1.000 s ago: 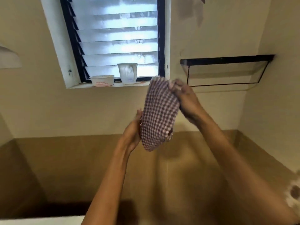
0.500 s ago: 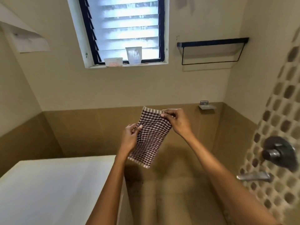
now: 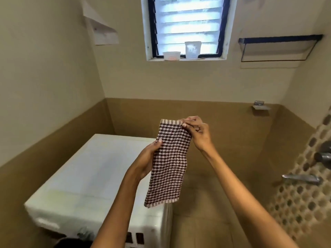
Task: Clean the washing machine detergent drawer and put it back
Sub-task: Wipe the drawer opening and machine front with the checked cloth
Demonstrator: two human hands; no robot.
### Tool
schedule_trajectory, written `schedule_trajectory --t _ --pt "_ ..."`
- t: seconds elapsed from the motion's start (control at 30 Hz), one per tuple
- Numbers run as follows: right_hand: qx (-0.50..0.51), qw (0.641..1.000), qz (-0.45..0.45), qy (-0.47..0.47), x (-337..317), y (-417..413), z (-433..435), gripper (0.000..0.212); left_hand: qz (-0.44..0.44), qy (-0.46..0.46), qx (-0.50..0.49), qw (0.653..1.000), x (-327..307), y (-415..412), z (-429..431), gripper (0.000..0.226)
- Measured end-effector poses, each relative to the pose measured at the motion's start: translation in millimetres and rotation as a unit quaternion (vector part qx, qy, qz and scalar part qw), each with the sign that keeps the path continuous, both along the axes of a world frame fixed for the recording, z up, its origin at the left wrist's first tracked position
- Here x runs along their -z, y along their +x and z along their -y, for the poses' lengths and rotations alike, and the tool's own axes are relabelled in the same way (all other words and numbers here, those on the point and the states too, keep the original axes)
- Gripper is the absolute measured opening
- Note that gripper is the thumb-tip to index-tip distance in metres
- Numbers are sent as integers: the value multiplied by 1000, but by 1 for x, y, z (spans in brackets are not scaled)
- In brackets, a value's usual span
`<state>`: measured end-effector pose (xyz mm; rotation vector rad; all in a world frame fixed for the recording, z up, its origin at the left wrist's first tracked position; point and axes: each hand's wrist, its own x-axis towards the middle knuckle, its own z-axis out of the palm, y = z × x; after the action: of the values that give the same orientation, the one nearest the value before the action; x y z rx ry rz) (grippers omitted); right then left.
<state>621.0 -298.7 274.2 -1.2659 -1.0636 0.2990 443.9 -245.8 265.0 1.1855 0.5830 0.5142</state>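
Daylight is coming in through the louvred window (image 3: 186, 24) high on the back wall (image 3: 179, 81), and its slats are glaring almost white. The rest of the room is looking rather dim and yellowish. The white top of the washing machine (image 3: 86, 176) is giving back a pale bluish sheen. A soft shadow is lying on the wall under the glass shelf (image 3: 279, 49). The wide lens is bending the wall edges (most strongly near the corners). The tap (image 3: 322, 156) and the spotted tiles (image 3: 304, 203) at the right edge are smearing with blur, while the checked cloth (image 3: 170, 161) is showing the sharpest detail.
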Motion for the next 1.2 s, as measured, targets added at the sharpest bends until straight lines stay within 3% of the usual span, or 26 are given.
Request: schedule_trajectory --t 0.13,0.2,0.3,0.37,0.43,0.53,0.63,0.8,0.87,0.93,1.03,1.07,1.13,1.2 --pt "-101 981 -168 2 -6 -75 -23 19 82 -156 1 984 -2 -73 -14 72" --pt "-154 949 -276 12 -8 -110 -35 16 95 -176 -10 980 -1 -104 -21 55" --pt "-214 907 -362 -11 -10 -176 -57 28 55 -119 -50 990 4 -169 -38 22" --pt "-238 885 -399 -22 -8 -221 -74 38 11 -101 -77 992 6 -216 -53 18" --pt "-247 865 -437 -25 -2 -265 -90 35 -27 -89 -104 990 8 -267 -70 19" --pt "-242 854 -459 -30 8 -316 -110 15 -36 -103 -141 984 5 -337 -96 18" --pt "-239 846 -472 -61 27 -355 -126 38 -22 -150 -150 977 -1 -393 -121 18" --pt "-191 863 -429 -186 62 -403 -145 22 -14 -167 -110 980 -7 -432 -150 20" --pt "-118 879 -398 -234 76 -413 -156 20 -17 -170 -98 981 -5 -433 -162 22" --pt "16 890 -374 -260 96 -425 -165 25 -29 -173 -96 980 1 -432 -174 25" --pt "226 908 -284 -210 124 -460 -162 32 -45 -182 -111 976 14 -426 -194 30" --pt "231 917 -261 -195 132 -474 -161 33 -51 -188 -117 974 17 -423 -199 30" --pt "137 920 -299 -211 140 -497 -161 31 -77 -187 -115 973 24 -412 -208 30" --pt "-5 881 -377 -285 139 -515 -165 28 -121 -166 -83 975 25 -401 -208 28"
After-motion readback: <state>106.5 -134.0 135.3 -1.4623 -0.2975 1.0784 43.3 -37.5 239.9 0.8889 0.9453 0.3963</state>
